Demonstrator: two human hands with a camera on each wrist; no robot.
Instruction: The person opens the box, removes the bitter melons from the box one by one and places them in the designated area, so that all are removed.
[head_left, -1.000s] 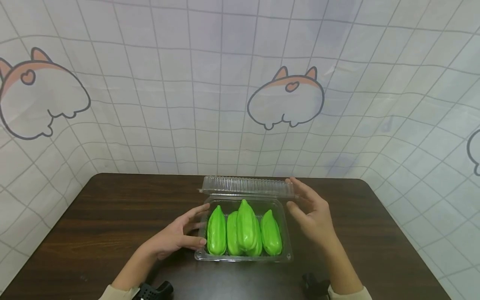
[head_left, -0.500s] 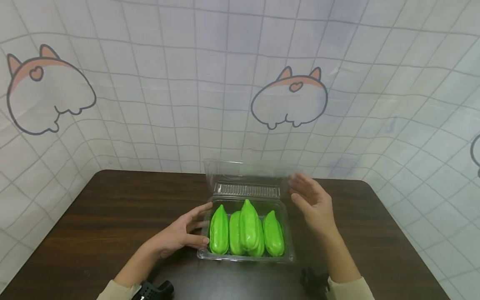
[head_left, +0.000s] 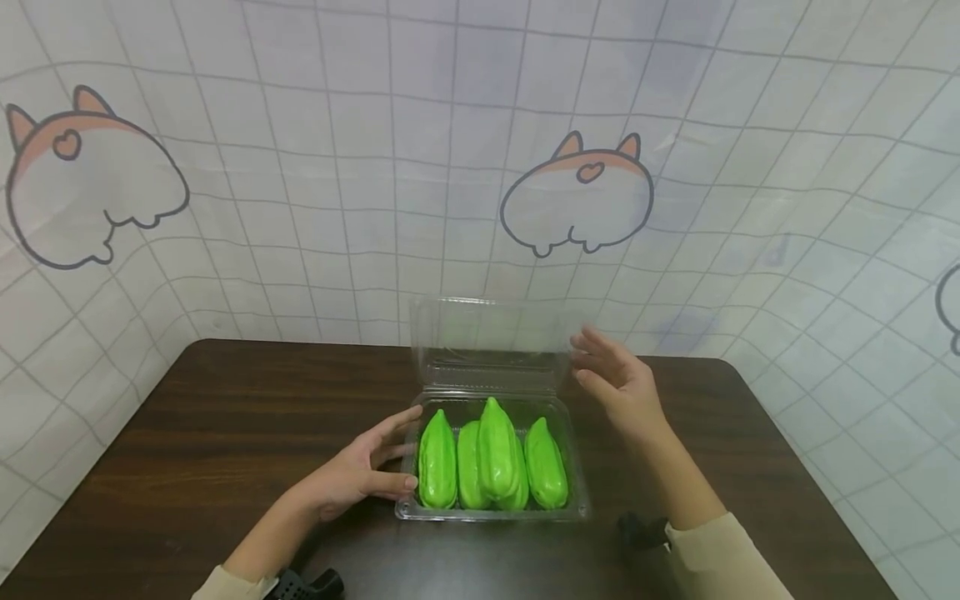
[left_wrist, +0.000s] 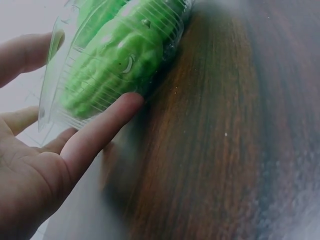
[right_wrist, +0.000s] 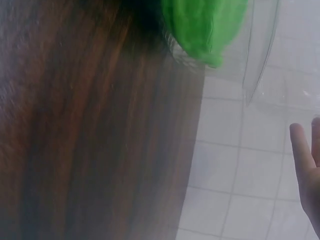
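A clear plastic clamshell box (head_left: 491,516) stands on the table with its lid (head_left: 487,329) raised at the back. Inside lie several bright green, bumpy, pointed bitter melons (head_left: 547,467), one resting on top of others. My left hand (head_left: 356,471) is spread along the box's left side; in the left wrist view its fingertips touch the wall and rim near a melon (left_wrist: 115,65). Beside the lid's right edge is my right hand (head_left: 622,387), fingers extended and slightly bent. Whether it touches the lid cannot be told. The right wrist view shows only part of that hand (right_wrist: 307,165).
The dark wooden table (head_left: 225,417) ends just behind the box. A white grid-patterned curtain (head_left: 337,208) with cartoon animal prints encloses the back and sides. Black straps with small devices (head_left: 303,583) sit at both wrists.
The lid has swung up and back from a lower slant to nearly upright. My right hand has risen slightly alongside it. The left hand stays at the box's side.
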